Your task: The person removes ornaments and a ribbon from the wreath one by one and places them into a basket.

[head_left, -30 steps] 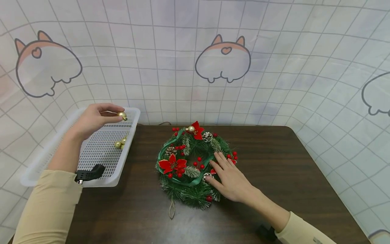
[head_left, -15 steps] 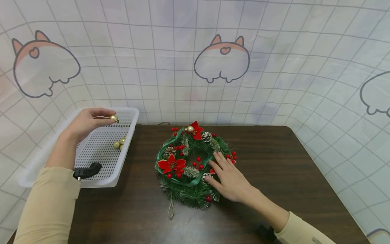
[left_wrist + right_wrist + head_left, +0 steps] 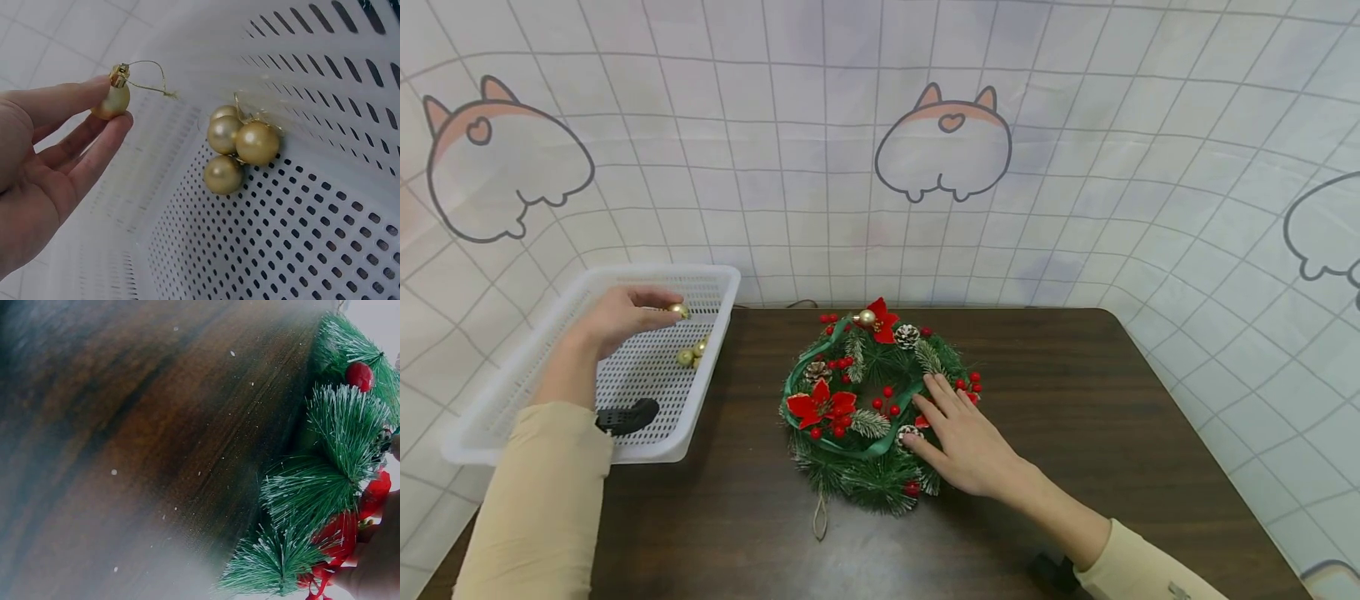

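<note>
Between thumb and fingers, my left hand (image 3: 625,317) pinches a small gold bauble (image 3: 114,103) by its cap and side, a thin gold loop dangling from it. That hand is over the white plastic basket (image 3: 681,433), where several more gold baubles (image 3: 234,147) lie clustered on the perforated floor. My right hand (image 3: 962,437) rests with fingers spread on the right side of a green Christmas wreath (image 3: 880,487). Red poinsettias (image 3: 822,406), pinecones (image 3: 907,337), red berries and a green ribbon (image 3: 793,379) decorate the wreath. One gold bauble (image 3: 867,317) sits near its top.
The dark wooden table (image 3: 1075,392) carries the wreath at its middle and the basket at its left. A twine loop (image 3: 820,518) sticks out from the wreath's near side. A grid-patterned cloth (image 3: 820,167) hangs behind and around the table.
My left hand, still pinching the bauble, has shifted left and then lowered towards the basket. My right hand stays on the wreath.
</note>
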Tool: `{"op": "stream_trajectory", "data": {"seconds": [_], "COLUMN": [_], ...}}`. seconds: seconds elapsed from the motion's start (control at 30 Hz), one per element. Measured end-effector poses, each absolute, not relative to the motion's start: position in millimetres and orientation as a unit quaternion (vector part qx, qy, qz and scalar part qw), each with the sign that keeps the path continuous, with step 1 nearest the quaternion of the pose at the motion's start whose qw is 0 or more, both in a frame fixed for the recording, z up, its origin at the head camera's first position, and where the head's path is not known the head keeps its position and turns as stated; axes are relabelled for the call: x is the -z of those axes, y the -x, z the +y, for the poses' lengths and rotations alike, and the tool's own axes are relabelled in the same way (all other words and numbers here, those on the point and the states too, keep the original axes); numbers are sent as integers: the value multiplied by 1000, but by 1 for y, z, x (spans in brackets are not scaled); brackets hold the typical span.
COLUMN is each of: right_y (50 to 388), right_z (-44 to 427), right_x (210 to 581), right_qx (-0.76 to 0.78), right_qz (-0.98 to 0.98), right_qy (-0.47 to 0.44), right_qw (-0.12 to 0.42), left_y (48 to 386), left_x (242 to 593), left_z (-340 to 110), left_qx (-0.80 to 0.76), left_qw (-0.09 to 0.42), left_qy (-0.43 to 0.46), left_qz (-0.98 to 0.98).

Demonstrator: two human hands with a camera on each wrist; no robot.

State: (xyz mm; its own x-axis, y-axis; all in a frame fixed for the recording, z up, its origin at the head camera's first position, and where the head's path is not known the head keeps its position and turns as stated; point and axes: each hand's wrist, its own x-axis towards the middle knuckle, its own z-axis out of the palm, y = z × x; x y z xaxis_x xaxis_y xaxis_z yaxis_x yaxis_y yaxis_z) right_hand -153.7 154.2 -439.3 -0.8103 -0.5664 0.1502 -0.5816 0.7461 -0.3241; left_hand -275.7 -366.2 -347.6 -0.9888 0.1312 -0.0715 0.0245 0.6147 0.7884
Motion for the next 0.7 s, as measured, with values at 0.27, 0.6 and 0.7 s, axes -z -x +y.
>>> {"op": "stream_trajectory", "data": {"seconds": [0.27,0.6,0.7], "right_y": [154,154,154], "right_z": [153,153,153], "right_x": [439,436,435], "right_qx": [-179,-175,-177], "right_qz": [-934,-934,-933], "right_qy": [-309,-310,-312], "right_qw": [20,22,19], "left_y": [277,281,282], "left_x": [362,371,372], "left_z": [-368,-360,-359], "left_qx": [-441,-418,-419], "left_qw": [102,142,151], "left_qy": [-19,-17,-25], "left_qz": [892,897,895]}}
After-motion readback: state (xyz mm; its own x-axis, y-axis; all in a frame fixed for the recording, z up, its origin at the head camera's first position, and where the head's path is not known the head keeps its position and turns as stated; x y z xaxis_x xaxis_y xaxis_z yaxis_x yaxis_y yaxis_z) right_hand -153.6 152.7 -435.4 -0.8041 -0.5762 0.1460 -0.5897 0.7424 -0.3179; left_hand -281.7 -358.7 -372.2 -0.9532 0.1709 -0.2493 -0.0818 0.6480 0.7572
